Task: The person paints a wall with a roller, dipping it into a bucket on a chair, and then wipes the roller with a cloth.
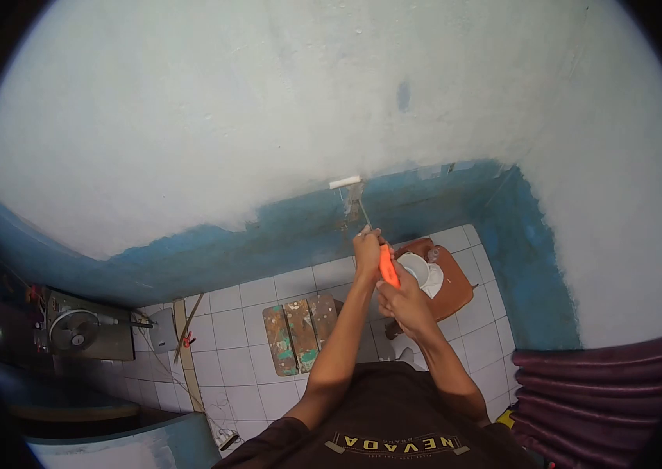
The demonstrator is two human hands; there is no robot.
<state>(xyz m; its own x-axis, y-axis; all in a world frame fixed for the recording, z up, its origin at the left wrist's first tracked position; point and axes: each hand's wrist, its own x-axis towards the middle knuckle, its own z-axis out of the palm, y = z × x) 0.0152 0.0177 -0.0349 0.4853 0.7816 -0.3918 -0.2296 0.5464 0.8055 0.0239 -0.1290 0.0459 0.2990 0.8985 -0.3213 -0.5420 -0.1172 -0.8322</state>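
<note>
1. At the lower edge of the white field on the wall (pixel 300 102), head view: paint roller, its white sleeve (pixel 344 182) at the border with the blue band (pixel 300 227); grey bare patch (pixel 354 200) just below the sleeve; sleeve-to-wall contact cannot be confirmed.
2. Hands: both closed on the roller; left hand (pixel 368 244) forward, around the front end of the orange handle (pixel 387 267) near the thin rod (pixel 366 213); right hand (pixel 407 303) wrapped about the rear end, nearer the body.
3. Technique (judgement): sleeve best laid flat along its whole length; pressure light and even, so neither end digs in or leaves a ridge; strokes square to the sleeve, slightly overlapping the white edge; left hand to guide, right hand to steady and push.
4. Orientation: roller head points away from the person, toward the wall and slightly left; handle's long axis runs from near right to far left; sleeve's long axis lies roughly crosswise, its right end slightly higher in view.
5. Surroundings: white tub (pixel 412 268) by the far-left edge of the brown seat (pixel 456 287), right of the hands; paint-spattered bench (pixel 300 334) left of the forearms, on the tiled floor (pixel 241 367).
</note>
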